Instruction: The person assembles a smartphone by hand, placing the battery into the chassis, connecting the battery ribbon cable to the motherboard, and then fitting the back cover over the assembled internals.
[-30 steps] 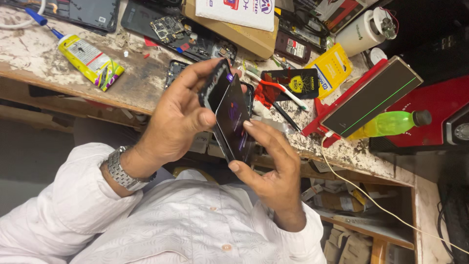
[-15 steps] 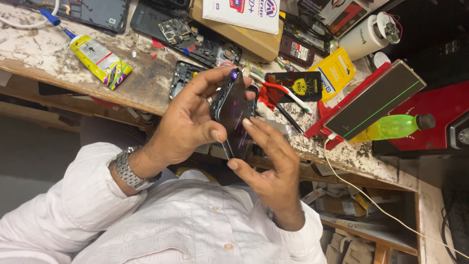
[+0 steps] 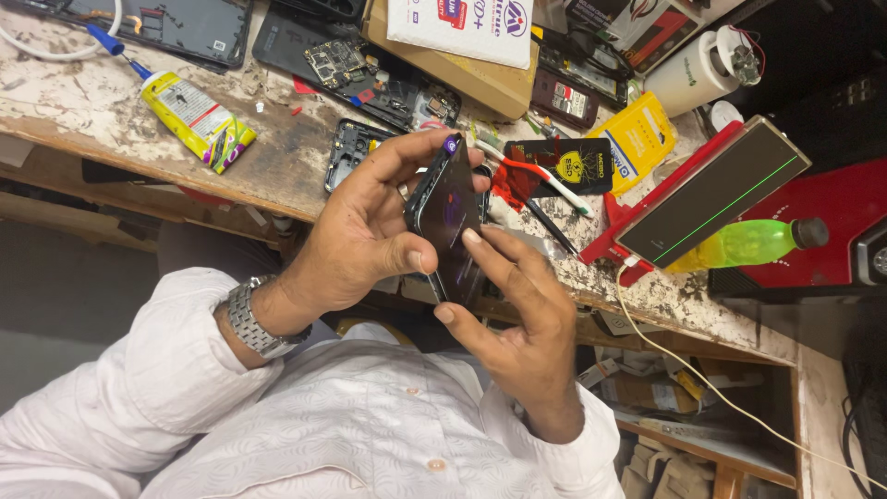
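Both hands grip one dark phone (image 3: 450,217) above the worktop (image 3: 277,152) edge: left hand (image 3: 356,236) clasps its side, right hand (image 3: 517,314) fingers press its face, long axis pointing away from the person.

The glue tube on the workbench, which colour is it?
Yellow, with a blue nozzle; the head view shows it.

A single head-worn camera looks steeply down from close above the person's own chest, facing a cluttered work surface (image 3: 102,111) that runs tilted across the upper frame; no second view
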